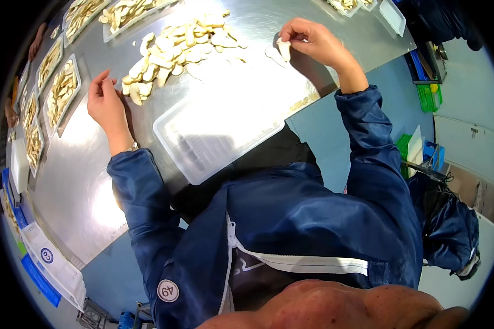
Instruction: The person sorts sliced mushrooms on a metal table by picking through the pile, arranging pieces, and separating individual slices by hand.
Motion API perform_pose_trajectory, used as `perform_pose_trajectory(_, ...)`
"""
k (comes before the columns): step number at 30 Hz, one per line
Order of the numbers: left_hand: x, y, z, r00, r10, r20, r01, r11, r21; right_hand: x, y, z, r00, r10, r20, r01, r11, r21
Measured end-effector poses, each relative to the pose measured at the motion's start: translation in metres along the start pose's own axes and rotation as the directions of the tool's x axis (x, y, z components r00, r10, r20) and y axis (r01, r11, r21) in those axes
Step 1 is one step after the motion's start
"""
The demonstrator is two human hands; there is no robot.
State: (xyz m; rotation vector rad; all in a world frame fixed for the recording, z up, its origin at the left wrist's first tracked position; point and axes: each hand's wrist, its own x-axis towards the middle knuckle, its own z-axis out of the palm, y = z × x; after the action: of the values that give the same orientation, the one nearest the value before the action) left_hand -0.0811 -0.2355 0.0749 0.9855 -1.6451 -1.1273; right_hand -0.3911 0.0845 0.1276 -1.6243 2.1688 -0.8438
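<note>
My right hand (313,44) is at the upper right, its thumb and fingers pinching a pale mushroom slice (284,50) above the steel table. Another whitish slice (274,56) lies just left of it, washed out by glare. My left hand (105,104) rests near the left end of a heap of mushroom slices (175,52). Its fingers are loosely bent and apart, with nothing visible in them. Between my hands and close to my body sits a clear plastic tray (195,170), partly bleached by bright light; no slices show inside.
Filled trays of slices (63,93) line the left side of the steel table (93,181), with another filled tray (123,22) behind the heap. More trays (346,6) stand at the far right. Other people's hands (37,41) show at the left edge. Green crates (429,97) stand right.
</note>
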Motion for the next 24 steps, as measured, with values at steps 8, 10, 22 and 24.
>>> perform_pose_trajectory(8, -0.001, 0.001, -0.001, 1.000, -0.019, 0.014, 0.019, 1.000, -0.022, -0.029, -0.026, 0.007, 0.959, 0.120, -0.259, -0.149, 0.984, -0.097)
perform_pose_trajectory(10, -0.001, 0.001, 0.000, 1.000, -0.020, 0.021, 0.021, 1.000, -0.015, -0.037, -0.038, 0.021, 0.954, 0.223, -0.202, -0.241, 0.968, -0.070)
perform_pose_trajectory(22, -0.001, 0.001, -0.001, 1.000, -0.004, 0.006, 0.004, 0.999, -0.043, -0.027, -0.047, 0.036, 0.922, 0.246, -0.298, -0.333, 0.897, -0.291)
perform_pose_trajectory(24, -0.001, 0.001, -0.002, 1.000, -0.009, 0.008, 0.009, 0.999, -0.043, -0.026, -0.046, 0.037, 0.913, 0.225, -0.341, -0.333, 0.893, -0.301)
